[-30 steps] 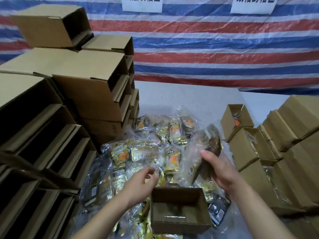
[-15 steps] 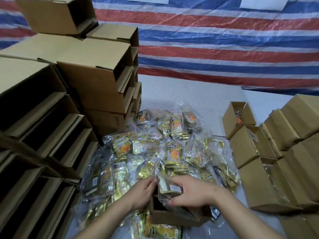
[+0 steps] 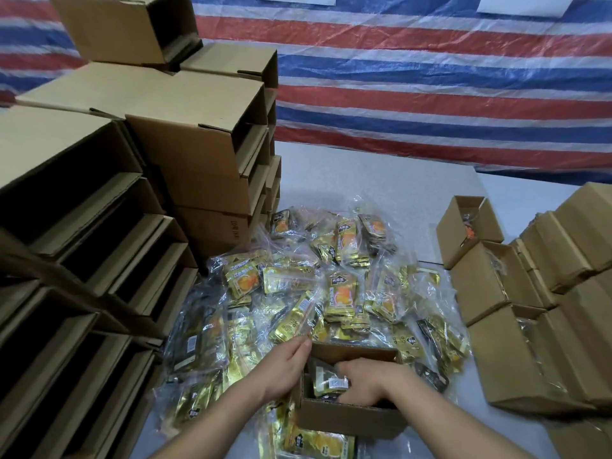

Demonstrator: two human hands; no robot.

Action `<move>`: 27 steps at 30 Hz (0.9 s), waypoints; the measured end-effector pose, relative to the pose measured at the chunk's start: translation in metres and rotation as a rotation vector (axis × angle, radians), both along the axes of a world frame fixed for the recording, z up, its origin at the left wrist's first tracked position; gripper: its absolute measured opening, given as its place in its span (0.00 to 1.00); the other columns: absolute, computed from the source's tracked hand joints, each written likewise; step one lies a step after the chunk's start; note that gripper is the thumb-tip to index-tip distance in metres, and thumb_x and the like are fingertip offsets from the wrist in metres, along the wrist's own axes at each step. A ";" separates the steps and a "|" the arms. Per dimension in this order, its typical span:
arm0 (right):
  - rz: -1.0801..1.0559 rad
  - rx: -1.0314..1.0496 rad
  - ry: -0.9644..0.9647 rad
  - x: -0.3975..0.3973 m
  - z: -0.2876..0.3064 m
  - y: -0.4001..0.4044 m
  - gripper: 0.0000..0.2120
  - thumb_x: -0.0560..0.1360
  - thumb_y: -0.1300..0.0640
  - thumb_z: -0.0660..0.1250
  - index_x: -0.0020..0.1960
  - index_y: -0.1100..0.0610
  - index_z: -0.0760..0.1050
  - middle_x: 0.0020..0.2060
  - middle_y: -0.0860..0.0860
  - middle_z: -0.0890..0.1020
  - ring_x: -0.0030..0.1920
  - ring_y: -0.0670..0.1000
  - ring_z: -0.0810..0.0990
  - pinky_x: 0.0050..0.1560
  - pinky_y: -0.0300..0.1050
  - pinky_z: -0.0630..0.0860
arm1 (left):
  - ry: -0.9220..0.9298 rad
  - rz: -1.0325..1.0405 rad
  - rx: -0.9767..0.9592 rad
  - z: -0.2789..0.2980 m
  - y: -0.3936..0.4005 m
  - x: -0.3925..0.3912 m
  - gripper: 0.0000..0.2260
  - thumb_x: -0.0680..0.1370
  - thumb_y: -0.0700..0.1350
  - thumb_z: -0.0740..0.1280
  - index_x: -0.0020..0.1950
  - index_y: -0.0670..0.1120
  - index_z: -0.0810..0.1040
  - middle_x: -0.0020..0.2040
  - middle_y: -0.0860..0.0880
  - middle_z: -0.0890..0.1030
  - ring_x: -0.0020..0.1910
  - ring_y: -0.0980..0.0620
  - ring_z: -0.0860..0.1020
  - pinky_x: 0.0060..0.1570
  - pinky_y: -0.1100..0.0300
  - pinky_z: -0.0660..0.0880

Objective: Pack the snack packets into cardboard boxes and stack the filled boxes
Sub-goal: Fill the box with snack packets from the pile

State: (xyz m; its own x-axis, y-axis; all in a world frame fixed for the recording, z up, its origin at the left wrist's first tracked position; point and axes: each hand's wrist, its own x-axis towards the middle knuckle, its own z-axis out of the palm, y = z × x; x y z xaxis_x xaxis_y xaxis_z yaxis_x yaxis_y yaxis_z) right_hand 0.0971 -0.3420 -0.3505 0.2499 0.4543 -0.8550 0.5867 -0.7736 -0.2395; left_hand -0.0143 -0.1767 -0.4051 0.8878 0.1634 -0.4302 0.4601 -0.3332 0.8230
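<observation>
Since half a second ago my right hand (image 3: 371, 380) has sunk from above the rim into the open cardboard box (image 3: 347, 419) at lower centre, pressing a bagged snack packet (image 3: 326, 379) down inside. Its fingers are curled over the packet; how tightly I cannot tell. My left hand (image 3: 284, 367) rests against the box's left wall with fingers fairly straight, touching the cardboard and gripping nothing I can make out.

Behind the box lies the heap of gold snack packets (image 3: 331, 286), spread across the middle of the frame and pushed up against the box's far wall. Stacked empty boxes (image 3: 99, 246) fill the left side, close beside my left forearm. Filled boxes (image 3: 516, 319) line the right edge. Bare grey table (image 3: 381, 180) shows beyond the heap, below the striped tarp (image 3: 430, 77).
</observation>
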 end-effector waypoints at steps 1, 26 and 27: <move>0.010 -0.004 -0.024 -0.002 -0.006 0.003 0.33 0.77 0.45 0.68 0.77 0.54 0.62 0.72 0.54 0.72 0.68 0.56 0.73 0.64 0.48 0.72 | -0.002 0.010 -0.004 -0.001 -0.001 0.001 0.17 0.84 0.59 0.54 0.66 0.54 0.76 0.61 0.51 0.80 0.61 0.53 0.76 0.63 0.58 0.71; -0.267 -0.052 0.218 -0.024 -0.019 -0.002 0.32 0.84 0.38 0.43 0.79 0.56 0.60 0.79 0.56 0.60 0.78 0.53 0.59 0.73 0.44 0.55 | -0.044 -0.040 0.041 0.004 -0.008 0.001 0.12 0.85 0.56 0.55 0.56 0.56 0.77 0.53 0.57 0.81 0.54 0.58 0.78 0.59 0.58 0.74; -0.284 -0.046 0.207 -0.023 -0.018 -0.003 0.34 0.83 0.36 0.43 0.79 0.57 0.61 0.79 0.57 0.60 0.78 0.54 0.59 0.73 0.44 0.56 | -0.046 -0.026 0.033 0.004 -0.009 0.002 0.12 0.84 0.56 0.55 0.58 0.57 0.77 0.56 0.60 0.79 0.57 0.59 0.77 0.60 0.60 0.73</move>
